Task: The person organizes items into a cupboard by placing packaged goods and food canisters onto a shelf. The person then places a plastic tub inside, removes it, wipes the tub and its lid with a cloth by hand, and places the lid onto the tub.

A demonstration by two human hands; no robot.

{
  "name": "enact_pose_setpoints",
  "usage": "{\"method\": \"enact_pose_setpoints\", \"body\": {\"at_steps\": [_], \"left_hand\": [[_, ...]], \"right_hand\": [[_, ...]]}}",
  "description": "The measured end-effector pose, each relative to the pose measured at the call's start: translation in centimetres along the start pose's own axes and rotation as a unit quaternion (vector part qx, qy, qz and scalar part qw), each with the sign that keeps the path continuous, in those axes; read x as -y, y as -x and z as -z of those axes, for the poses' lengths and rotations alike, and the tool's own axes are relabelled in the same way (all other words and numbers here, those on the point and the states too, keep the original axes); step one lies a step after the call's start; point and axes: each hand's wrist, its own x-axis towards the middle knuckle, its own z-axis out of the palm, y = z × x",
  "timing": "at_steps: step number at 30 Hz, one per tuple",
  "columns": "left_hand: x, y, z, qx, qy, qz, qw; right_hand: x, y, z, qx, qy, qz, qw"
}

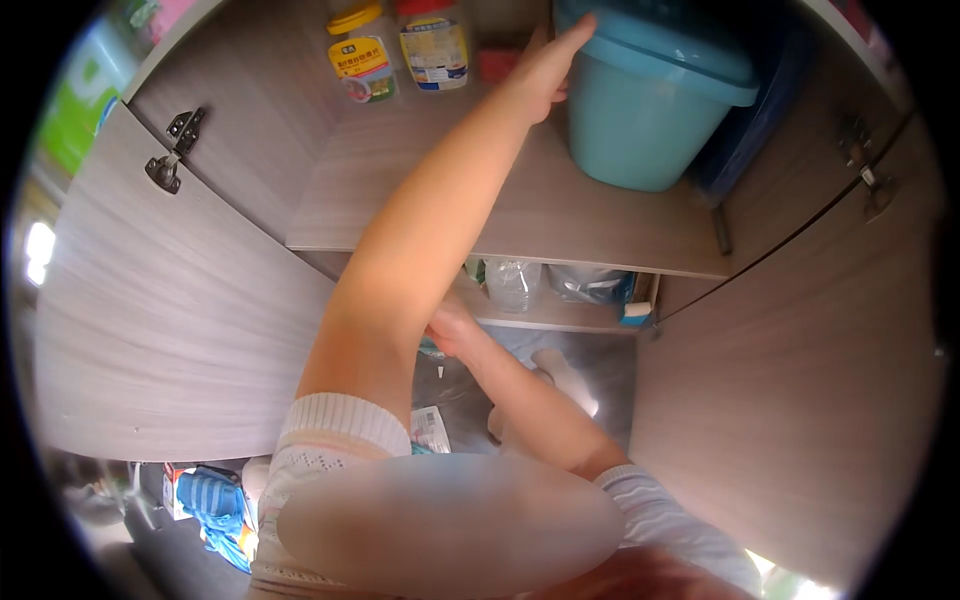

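Inside grey wood-grain cupboard (180, 300), top of the frame, my left hand (545, 65) lies open and flat against the lidded teal plastic bucket (650, 95) standing unmoved on the upper shelf (520, 215), ungripped, while whether my right hand (450, 330), mid-frame, grips anything I cannot tell.

Left hand (548, 62) stretched up, fingers extended; right hand (452, 328) low, mostly hidden.
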Motion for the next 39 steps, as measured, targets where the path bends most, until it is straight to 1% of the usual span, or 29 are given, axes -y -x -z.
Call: {"method": "enact_pose_setpoints", "body": {"at_steps": [3,6,10,12,15,18,20,22,24,26,28,30,32,36,38,39], "left_hand": [[1.0,0.0,1.8,-0.010,0.015,0.013,1.000],[1.6,1.0,3.9,-0.006,0.015,0.016,1.000],[2.8,3.3,6.4,-0.016,-0.020,0.015,1.000],[3.5,5.4,7.6,-0.026,-0.035,0.014,0.999],[5.8,8.2,10.2,-0.069,-0.100,0.022,0.992],[8.1,12.0,12.6,-0.134,-0.118,0.002,0.984],[8.7,15.2,13.6,-0.166,-0.100,0.001,0.981],[10.4,18.2,14.8,-0.175,-0.116,-0.020,0.978],[11.0,21.8,15.0,-0.181,-0.118,0.022,0.976],[13.2,24.8,15.8,-0.172,-0.161,0.004,0.972],[15.0,28.1,16.2,-0.176,-0.127,0.048,0.975],[16.8,31.2,16.9,-0.181,-0.084,0.155,0.968],[19.1,34.3,17.6,-0.175,-0.104,0.189,0.961],[22.4,39.7,17.8,-0.172,-0.070,0.276,0.943],[24.0,42.8,18.0,-0.170,-0.077,0.323,0.928],[25.3,44.5,18.6,-0.156,-0.094,0.324,0.928]], "right_hand": [[-0.4,-0.5,0.9,0.024,-0.005,-0.009,1.000],[-0.2,-0.5,1.0,0.018,0.015,-0.031,0.999],[-0.5,-0.9,1.3,0.028,0.014,-0.032,0.999],[-0.5,-0.9,1.2,0.023,0.013,-0.032,0.999],[-0.4,-0.8,1.2,0.015,0.012,-0.029,0.999],[-0.4,-0.7,1.4,0.016,0.004,-0.029,0.999],[-0.4,-0.5,1.5,0.008,0.007,-0.030,0.999],[-0.4,-0.4,1.7,0.002,0.008,-0.029,1.000],[-0.5,-0.4,1.8,0.000,0.007,-0.027,1.000],[-0.5,-0.4,1.9,-0.002,0.009,-0.028,1.000],[-0.5,-0.3,1.9,-0.004,0.013,-0.029,0.999],[-0.5,-0.2,1.9,-0.009,0.019,-0.030,0.999],[-0.6,-0.2,2.1,-0.017,0.021,-0.021,0.999],[-0.4,-0.3,2.3,-0.041,0.032,-0.006,0.999],[0.8,0.1,2.7,-0.039,0.050,0.020,0.998],[0.9,-0.5,4.1,-0.033,0.053,0.040,0.997]]}}
